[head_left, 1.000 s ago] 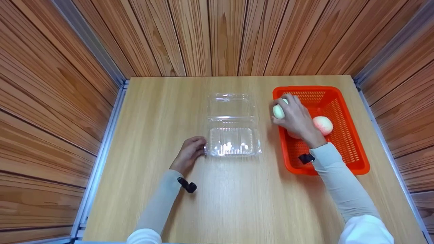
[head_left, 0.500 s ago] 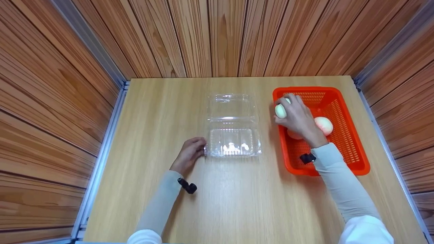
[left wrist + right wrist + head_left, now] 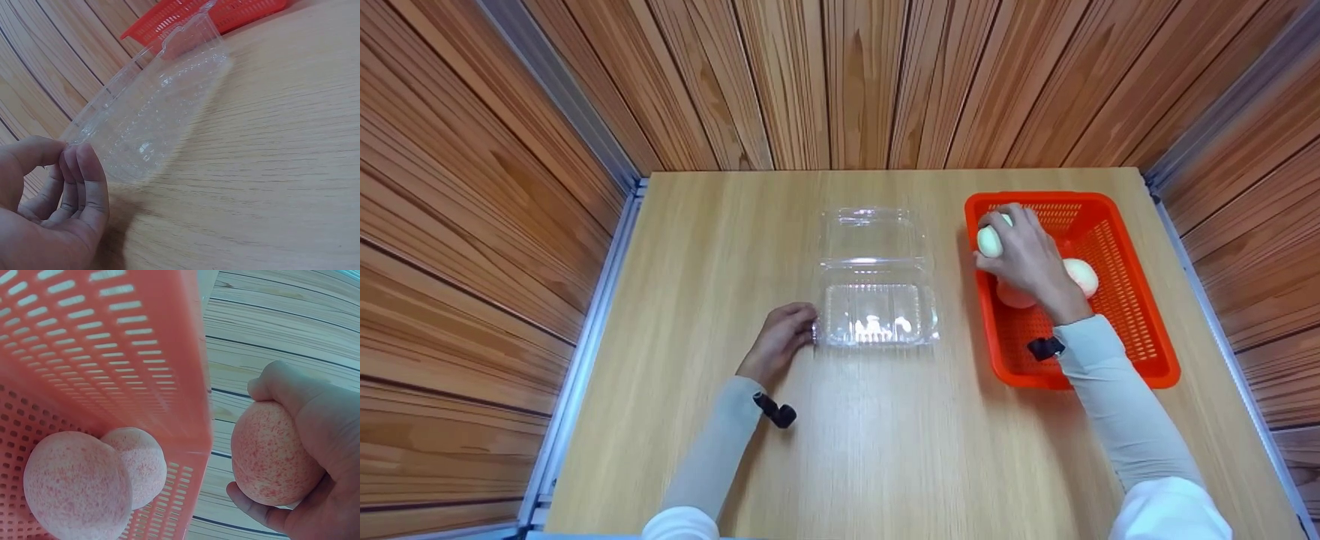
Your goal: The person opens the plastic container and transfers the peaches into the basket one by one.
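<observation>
In the head view, my left hand (image 3: 780,337) pinches the left edge of a clear plastic clamshell box (image 3: 874,311), which lies with its lid (image 3: 870,232) folded back. The left wrist view shows thumb and fingertips meeting at the box's rim (image 3: 84,132). My right hand (image 3: 1031,259) grips a pale peach (image 3: 990,241) above the left side of an orange basket (image 3: 1001,367). Pink speckles cover this held peach (image 3: 273,455) in the right wrist view. Two more peaches lie in the basket, one (image 3: 1081,277) near its middle and one (image 3: 1014,295) partly hidden under my right hand.
Both the box and the basket stand on a light wooden table (image 3: 855,442). Wood-plank walls (image 3: 862,82) enclose its back and sides, with a metal rail (image 3: 585,360) along the left edge. The basket's slotted walls (image 3: 112,320) rise around the peaches.
My right hand has shifted slightly to the right over the basket, carrying the peach. More of the peach beneath that hand shows now. The left hand and the box stay in place.
</observation>
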Demonstrator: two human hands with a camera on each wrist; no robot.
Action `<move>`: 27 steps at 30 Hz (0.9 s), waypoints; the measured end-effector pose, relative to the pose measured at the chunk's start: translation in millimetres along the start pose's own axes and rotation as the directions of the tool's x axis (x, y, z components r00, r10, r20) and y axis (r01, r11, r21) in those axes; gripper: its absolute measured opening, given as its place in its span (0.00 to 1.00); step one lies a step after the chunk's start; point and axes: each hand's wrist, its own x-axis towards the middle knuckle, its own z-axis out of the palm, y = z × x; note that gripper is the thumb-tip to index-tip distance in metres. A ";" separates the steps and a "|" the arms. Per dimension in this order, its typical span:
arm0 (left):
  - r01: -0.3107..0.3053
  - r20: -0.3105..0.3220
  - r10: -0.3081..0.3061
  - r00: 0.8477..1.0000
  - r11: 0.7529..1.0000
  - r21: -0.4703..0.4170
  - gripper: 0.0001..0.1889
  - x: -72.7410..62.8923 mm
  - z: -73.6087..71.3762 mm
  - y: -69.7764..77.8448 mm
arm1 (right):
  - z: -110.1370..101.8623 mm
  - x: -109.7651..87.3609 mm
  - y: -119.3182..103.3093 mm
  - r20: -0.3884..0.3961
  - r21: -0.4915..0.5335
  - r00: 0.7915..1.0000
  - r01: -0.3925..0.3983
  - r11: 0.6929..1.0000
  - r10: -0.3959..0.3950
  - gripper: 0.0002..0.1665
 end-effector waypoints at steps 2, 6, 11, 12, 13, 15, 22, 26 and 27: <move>0.001 -0.002 -0.001 1.000 1.000 -0.003 0.06 0.1 -0.1 0.0 | -0.5 0.1 1.3 0.000 0.002 1.000 -0.003 1.000 0.003 0.27; 0.002 0.004 -0.002 1.000 1.000 0.000 0.09 0.4 -0.5 -0.2 | -0.4 -0.2 4.8 0.001 -0.001 1.000 -0.011 1.000 0.011 0.27; 0.006 0.003 -0.006 1.000 1.000 0.012 0.09 0.0 -1.1 0.1 | -1.1 -1.5 8.3 -0.001 -0.002 1.000 -0.022 1.000 0.022 0.27; 0.008 0.002 -0.008 1.000 1.000 0.010 0.10 0.1 -1.2 0.2 | -1.3 -1.7 9.0 -0.003 -0.003 1.000 -0.022 1.000 0.022 0.27; 0.008 0.003 -0.008 1.000 1.000 0.011 0.10 0.1 -1.3 0.4 | -1.7 -2.0 9.4 -0.005 -0.006 1.000 -0.021 1.000 0.021 0.27; 0.008 0.008 -0.008 1.000 1.000 0.011 0.11 0.1 -1.5 0.6 | -2.1 -2.5 10.4 -0.020 -0.012 1.000 -0.012 1.000 0.012 0.26; -0.002 0.010 0.001 1.000 1.000 0.016 0.07 -0.5 -0.5 0.8 | -1.1 -2.7 13.5 -0.065 -0.018 0.998 0.012 1.000 -0.013 0.22; 0.009 0.006 -0.009 1.000 1.000 0.019 0.07 -0.4 -0.2 1.0 | -2.0 -3.1 15.4 -0.045 -0.015 0.999 -0.013 1.000 0.012 0.25; 0.011 0.007 -0.011 1.000 1.000 0.024 0.08 -0.4 -0.3 0.9 | -2.2 -3.5 15.9 -0.041 -0.013 0.999 -0.019 1.000 0.019 0.26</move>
